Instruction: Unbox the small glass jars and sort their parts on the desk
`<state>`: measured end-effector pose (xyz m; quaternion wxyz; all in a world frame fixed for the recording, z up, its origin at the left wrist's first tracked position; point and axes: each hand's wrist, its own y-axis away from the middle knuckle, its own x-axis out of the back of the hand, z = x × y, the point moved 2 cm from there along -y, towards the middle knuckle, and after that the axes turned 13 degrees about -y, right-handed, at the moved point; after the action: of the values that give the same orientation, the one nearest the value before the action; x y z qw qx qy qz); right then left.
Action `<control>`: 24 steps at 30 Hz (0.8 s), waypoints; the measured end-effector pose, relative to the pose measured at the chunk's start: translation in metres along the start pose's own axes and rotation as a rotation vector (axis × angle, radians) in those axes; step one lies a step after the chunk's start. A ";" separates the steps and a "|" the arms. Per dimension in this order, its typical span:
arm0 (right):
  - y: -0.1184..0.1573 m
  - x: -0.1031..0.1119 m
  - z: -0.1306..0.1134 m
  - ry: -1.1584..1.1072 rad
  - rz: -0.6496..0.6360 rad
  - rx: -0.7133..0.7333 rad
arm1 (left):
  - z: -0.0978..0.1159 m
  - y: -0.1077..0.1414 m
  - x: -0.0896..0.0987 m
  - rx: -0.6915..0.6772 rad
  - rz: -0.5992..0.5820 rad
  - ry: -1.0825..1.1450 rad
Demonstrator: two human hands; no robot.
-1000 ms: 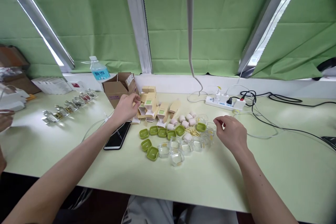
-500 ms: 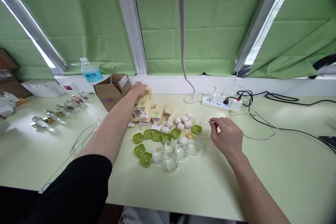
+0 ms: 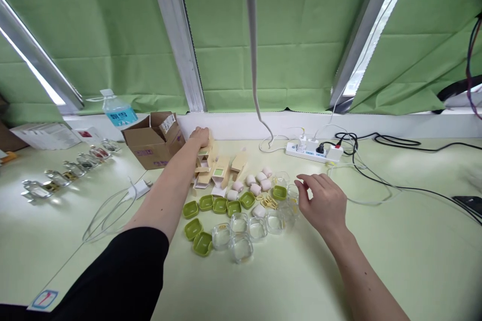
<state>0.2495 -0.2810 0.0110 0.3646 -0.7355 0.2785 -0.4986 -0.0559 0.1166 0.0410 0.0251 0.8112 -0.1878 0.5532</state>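
Note:
My left hand (image 3: 199, 135) reaches to the back of the table, at the rear of a pile of cream cardboard boxes (image 3: 221, 169); its fingertips are hidden. Over the table, beside the clear cups (image 3: 275, 221), hovers my right hand (image 3: 322, 199), thumb and index finger apart, with nothing visible between them. Green square dishes (image 3: 220, 205) form a bent row in front of the boxes. White-pink rounded pieces (image 3: 255, 189) lie in the middle, near small yellow pieces (image 3: 269, 202).
A brown carton (image 3: 152, 143) stands left of my left forearm, near a bottle with a blue label (image 3: 119, 110). Glass bottles (image 3: 56, 177) line the left side. A power strip (image 3: 311, 152) with cables lies at the back right. A charger (image 3: 138, 189) lies left of my forearm.
The camera view has shifted, so the table items appear a little farther left and mostly lower. My left hand stays behind the boxes, slightly lower in view. My right hand's thumb and index finger look farther apart.

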 end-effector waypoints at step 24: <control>0.000 -0.003 -0.002 -0.014 -0.034 0.003 | 0.002 0.006 0.004 0.020 0.005 0.095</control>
<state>0.2465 -0.2789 0.0095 0.3589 -0.7431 0.2627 -0.5000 -0.0551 0.1094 0.0429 0.0244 0.7838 -0.1827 0.5931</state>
